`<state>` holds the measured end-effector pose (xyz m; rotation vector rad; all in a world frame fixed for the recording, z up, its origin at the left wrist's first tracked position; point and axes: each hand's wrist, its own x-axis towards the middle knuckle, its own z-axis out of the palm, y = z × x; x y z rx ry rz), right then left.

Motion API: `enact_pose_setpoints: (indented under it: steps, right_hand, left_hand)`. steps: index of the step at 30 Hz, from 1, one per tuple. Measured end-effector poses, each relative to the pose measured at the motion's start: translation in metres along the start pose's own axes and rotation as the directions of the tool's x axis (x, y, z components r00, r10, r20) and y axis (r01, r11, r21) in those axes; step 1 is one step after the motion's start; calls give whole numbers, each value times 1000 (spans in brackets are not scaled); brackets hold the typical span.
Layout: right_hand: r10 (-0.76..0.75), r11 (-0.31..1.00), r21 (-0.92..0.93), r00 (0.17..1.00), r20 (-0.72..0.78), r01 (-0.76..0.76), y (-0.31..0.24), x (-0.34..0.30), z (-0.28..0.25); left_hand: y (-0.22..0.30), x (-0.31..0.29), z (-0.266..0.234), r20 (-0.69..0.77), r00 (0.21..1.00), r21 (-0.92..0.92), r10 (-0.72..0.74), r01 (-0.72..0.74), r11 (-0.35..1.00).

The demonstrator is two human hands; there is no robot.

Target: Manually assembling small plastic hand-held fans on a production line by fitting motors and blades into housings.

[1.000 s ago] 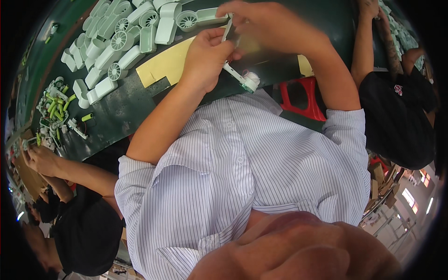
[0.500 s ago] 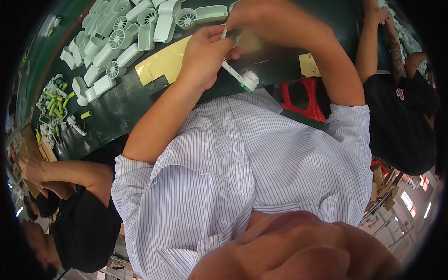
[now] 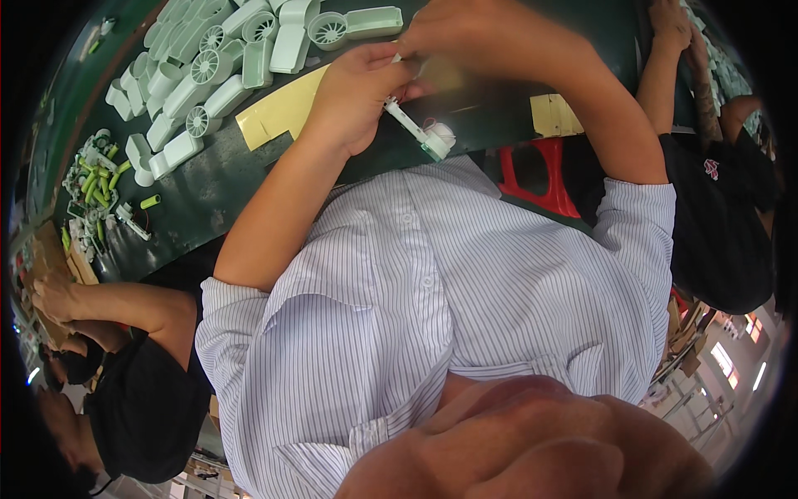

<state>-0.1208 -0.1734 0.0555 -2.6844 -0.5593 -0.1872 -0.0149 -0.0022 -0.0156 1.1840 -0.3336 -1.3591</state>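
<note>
My left hand (image 3: 357,91) and my right hand (image 3: 478,41) meet over the dark green table (image 3: 208,191), near the top of the view. Between them is a slim white and pale green plastic part (image 3: 420,133) with a round end that points down toward my striped shirt. My left hand's fingers pinch the part's upper end. My right hand is closed over the same spot from the right, and what its fingertips grip is blurred.
A heap of pale green fan housings (image 3: 233,58) lies at the upper left beside a yellow sheet (image 3: 283,108). Small green cylinders and parts (image 3: 96,183) sit further left. A red stool (image 3: 540,179) stands under the table. Co-workers sit left (image 3: 108,308) and right (image 3: 715,191).
Both hands stay together on the small part with only slight shifts. The view has wobbled a little. Nothing was let go.
</note>
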Motion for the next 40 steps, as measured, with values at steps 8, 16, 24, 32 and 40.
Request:
enact_pose_setpoints:
  steps: [8, 16, 24, 32, 40]
  right_hand:
    - [305, 910, -303, 952, 31, -282, -24, 5, 4]
    - [346, 885, -338, 938, 20, -319, -32, 10, 0]
    - [489, 772, -335, 841, -231, -540, -18, 11, 13]
    - [885, 435, 668, 421, -196, -603, -13, -32, 8]
    - [804, 353, 786, 594, 22, -507, -30, -17, 37]
  left_hand:
    - [-6, -2, 7, 11, 998, -32, 63, -62, 998]
    - [-7, -8, 16, -107, 984, 145, 142, -126, 981]
    - [-12, -1, 15, -142, 977, 92, 159, -147, 985]
    - [-12, -2, 10, -10, 994, -55, 109, -110, 992]
    - [-14, 1, 11, -25, 989, 11, 144, -143, 990]
